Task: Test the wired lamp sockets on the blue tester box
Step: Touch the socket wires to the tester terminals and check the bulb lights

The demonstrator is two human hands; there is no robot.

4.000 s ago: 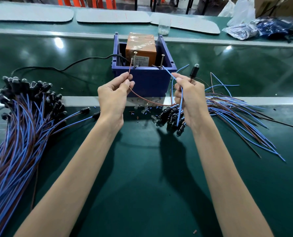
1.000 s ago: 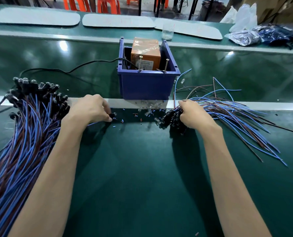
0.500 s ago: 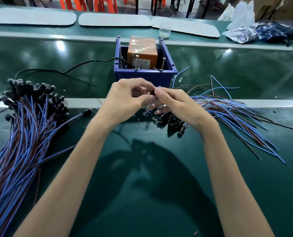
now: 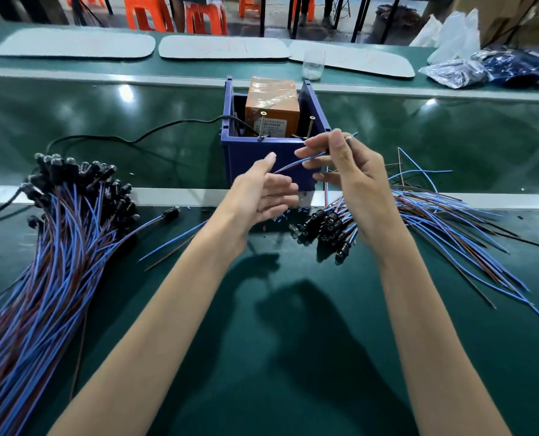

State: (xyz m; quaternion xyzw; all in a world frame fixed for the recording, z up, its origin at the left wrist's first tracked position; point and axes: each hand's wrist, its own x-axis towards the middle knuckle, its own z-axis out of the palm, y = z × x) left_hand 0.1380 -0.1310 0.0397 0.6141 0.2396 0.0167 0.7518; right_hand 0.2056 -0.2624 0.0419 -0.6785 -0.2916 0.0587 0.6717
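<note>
The blue tester box (image 4: 262,162) stands just beyond the metal strip, with an orange block (image 4: 271,100) inside and two upright metal pins (image 4: 263,124) at its front rim. My right hand (image 4: 353,177) is raised in front of the box and pinches a blue wire (image 4: 296,163) between thumb and forefinger. That wire slants down to my left hand (image 4: 258,196), whose fingers are loosely straight beside its lower end. Whether the left hand grips anything is hidden. A heap of black lamp sockets (image 4: 328,228) with blue and brown leads lies under my right wrist.
A big bundle of wired sockets (image 4: 73,196) fills the left side. One single socket (image 4: 171,212) lies by the strip (image 4: 174,195). A black power cable (image 4: 136,138) runs left from the box. Behind are a clear cup (image 4: 312,66), grey mats and plastic bags (image 4: 457,70).
Half a second ago both hands were pressed together in front of the box. They have drawn apart, the right hand rising with the blue wire stretched between them.
</note>
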